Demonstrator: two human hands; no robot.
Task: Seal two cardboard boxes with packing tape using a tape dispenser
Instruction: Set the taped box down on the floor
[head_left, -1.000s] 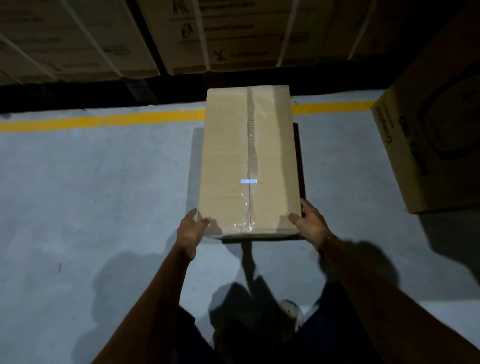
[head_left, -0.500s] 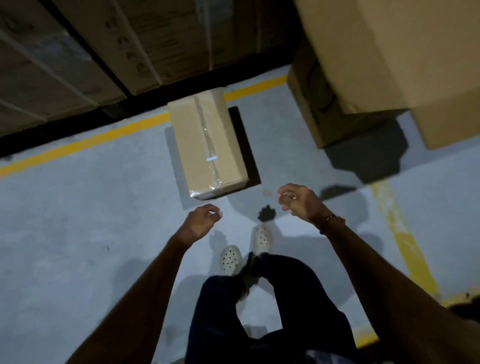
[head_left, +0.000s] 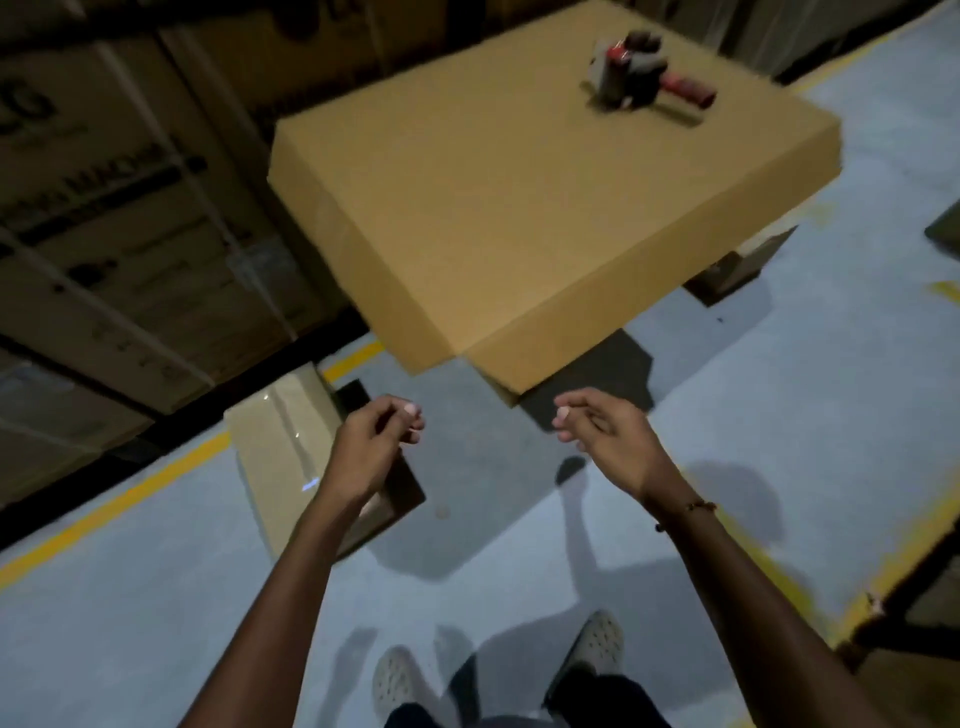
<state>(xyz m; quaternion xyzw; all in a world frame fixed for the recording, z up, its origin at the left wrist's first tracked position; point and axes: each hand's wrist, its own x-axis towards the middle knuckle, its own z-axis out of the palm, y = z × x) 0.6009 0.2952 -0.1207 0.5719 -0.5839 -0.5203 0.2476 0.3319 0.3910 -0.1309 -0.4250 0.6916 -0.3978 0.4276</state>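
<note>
L hand (head_left: 371, 447), R hand (head_left: 608, 436) now off glossy-taped box (head_left: 280, 447), fingers (head_left: 410, 411) loosely curled, empty

Light level: dim interior, warm on cardboard and cold blue-grey on the floor (head_left: 130, 597).
Source: overhead, out of frame. The top of the large box (head_left: 519, 208) is the brightest area.
Shadows: a hard black patch lies beneath that box, and the person's soft, doubled shadows overlap on the floor.
Glare: small white glints on the small box (head_left: 270, 467).
Blur: motion smear on the tape dispenser (head_left: 641, 73) and the stacked cartons (head_left: 104, 208), whose print is mostly illegible.
Distortion: wide-angle tilt; the yellow line (head_left: 104, 519) slants.
</note>
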